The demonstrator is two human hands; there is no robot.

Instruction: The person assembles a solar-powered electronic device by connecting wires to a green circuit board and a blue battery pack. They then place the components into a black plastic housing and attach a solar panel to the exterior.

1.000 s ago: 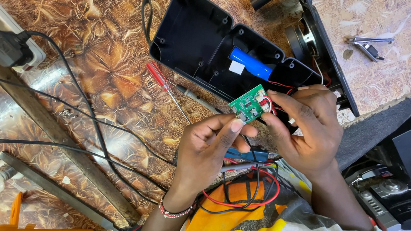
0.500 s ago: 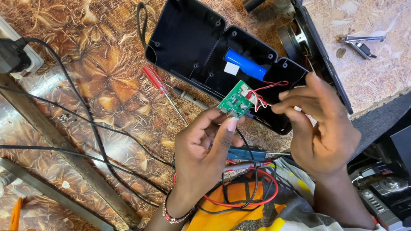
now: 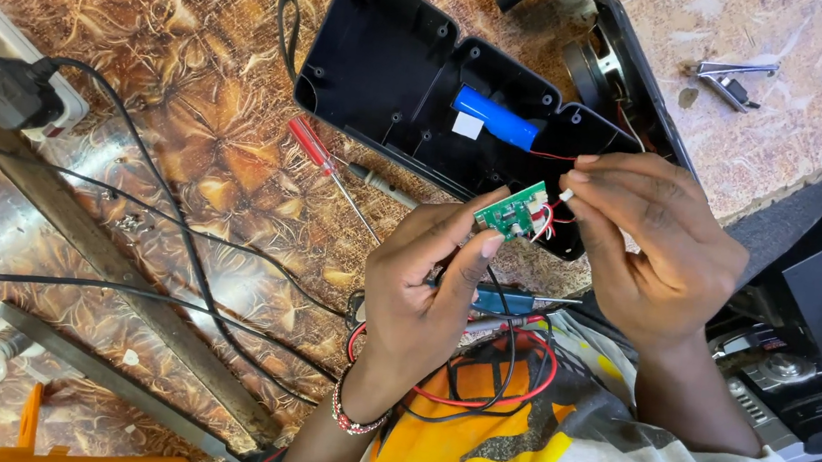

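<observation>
The left hand [image 3: 420, 297] pinches a small green circuit board [image 3: 510, 213] between thumb and forefinger, holding it just above the near wall of the open black plastic housing [image 3: 386, 68]. The right hand [image 3: 660, 250] sits just to the right of the board, its fingertips closed on a tiny white connector [image 3: 566, 193] at the end of thin red and white leads that run to the board's right edge. Whether that connector is seated in anything is hard to tell at this size.

Beyond both hands, inside the housing, lies 1 blue cylindrical cell [image 3: 495, 119] with a white label. Left of the left hand, a red-handled screwdriver [image 3: 323, 157] lies on the patterned bench. Below the wrists, red and black wires [image 3: 478, 368] loop across the lap.

The step in hand looks like handling the board's lead. To do it well, grip the board by its edges, hold the connector by its body and not the wire, and keep slack in the leads so the solder joints take no pull.
</observation>
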